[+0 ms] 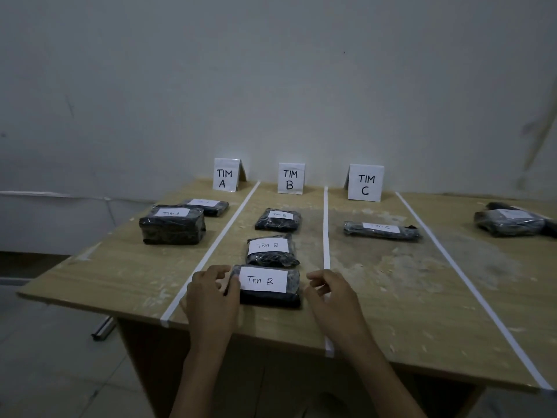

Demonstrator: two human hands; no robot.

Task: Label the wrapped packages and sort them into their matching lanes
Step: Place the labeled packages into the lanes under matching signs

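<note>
While the package point(269, 285) is lying at the front of the middle lane point(309, 245), its left end is being pinched by the left hand point(211, 292), and nothing is being held by the loose right hand point(331, 294) beside it.

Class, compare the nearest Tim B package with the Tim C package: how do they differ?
The nearest Tim B package looks blocky, the Tim C package flatter and longer. The left hand holds the B package's edge; the C package lies untouched. Both are black, clear-wrapped, white-labelled.
</note>
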